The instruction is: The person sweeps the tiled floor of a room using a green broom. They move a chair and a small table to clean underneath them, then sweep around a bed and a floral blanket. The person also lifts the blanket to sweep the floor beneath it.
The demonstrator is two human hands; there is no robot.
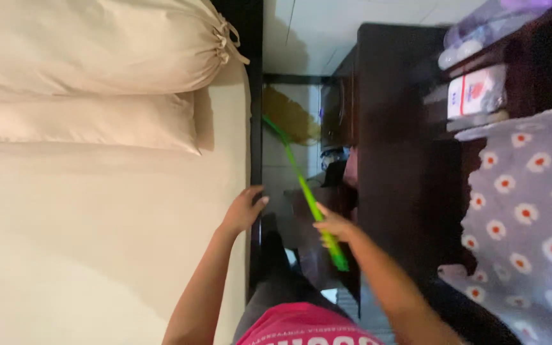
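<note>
My right hand (333, 227) is closed around the bright green handle of a broom (301, 185). The handle slants up and left to the straw-coloured bristles (292, 118), which rest on the tiled floor in the narrow gap beside the bed. My left hand (245, 209) rests on the dark edge of the bed (255, 160), fingers curled over it and holding nothing else. A pink shirt and dark trousers show at the bottom of the view.
The bed (97, 223) with a cream sheet and two cream pillows (91, 76) fills the left. A dark wooden cabinet (404, 128) stands to the right of the gap. A grey flowered cloth (531, 217) lies at right, with packages on a shelf (474, 92).
</note>
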